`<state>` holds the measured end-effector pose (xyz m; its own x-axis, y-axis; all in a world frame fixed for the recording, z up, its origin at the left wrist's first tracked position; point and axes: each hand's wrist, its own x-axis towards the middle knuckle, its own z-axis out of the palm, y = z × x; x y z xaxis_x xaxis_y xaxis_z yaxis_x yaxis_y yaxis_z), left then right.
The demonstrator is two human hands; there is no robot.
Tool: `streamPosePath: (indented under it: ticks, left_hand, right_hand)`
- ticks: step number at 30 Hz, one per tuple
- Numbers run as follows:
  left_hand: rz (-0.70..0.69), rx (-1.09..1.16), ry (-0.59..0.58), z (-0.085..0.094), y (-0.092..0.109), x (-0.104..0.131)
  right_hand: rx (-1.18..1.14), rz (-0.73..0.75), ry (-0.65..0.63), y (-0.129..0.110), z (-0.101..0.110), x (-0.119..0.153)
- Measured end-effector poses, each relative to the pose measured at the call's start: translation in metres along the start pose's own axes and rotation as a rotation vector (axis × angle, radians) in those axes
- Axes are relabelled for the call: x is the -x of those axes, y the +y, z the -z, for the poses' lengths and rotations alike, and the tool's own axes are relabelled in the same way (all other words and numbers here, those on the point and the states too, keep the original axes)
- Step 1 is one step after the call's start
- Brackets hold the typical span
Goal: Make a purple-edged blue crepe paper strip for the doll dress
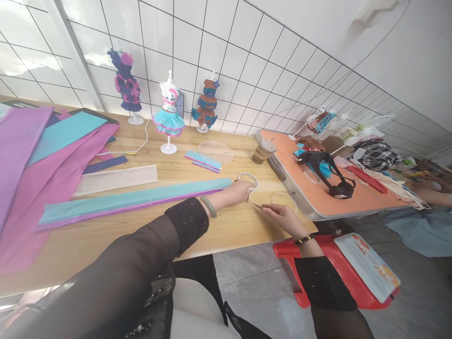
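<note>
My left hand [237, 192] rests on the wooden table [226, 230] at the right end of a long teal and purple paper strip [141, 200]. Its fingers are closed on the rim of a clear tape roll [247, 177]. My right hand [284, 219] is just to the right of it and pinches a thin clear strip [256, 205] that points toward the roll. A second clear ring [282, 195] lies beyond my right hand. Both arms wear sheer black sleeves.
Three small mannequins in paper dresses [168, 115] stand by the tiled wall. Pink, purple and teal sheets [42, 155] cover the left. A cup [263, 151] stands beside an orange board [356, 200] with craft bits. A red stool [318, 256] is below. Another person's hand [425, 192] is far right.
</note>
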<state>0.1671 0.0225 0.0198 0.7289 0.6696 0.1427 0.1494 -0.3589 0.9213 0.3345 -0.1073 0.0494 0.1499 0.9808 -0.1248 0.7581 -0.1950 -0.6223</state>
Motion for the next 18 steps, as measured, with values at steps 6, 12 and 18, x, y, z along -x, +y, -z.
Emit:
streamPosePath:
  ticks: [6,12,18]
  left_hand:
    - [0.346,0.376,0.042,-0.009,0.007,0.029]
    - [0.536,0.648,0.025,-0.021,0.006,0.045]
    - [0.566,0.835,-0.053,-0.020,0.005,0.049]
  right_hand:
    - [-0.397,-0.080,0.020,0.000,-0.014,-0.006]
    - [-0.308,-0.078,0.185,-0.002,-0.024,-0.013]
    - [0.036,-0.143,0.207,-0.005,-0.036,-0.005]
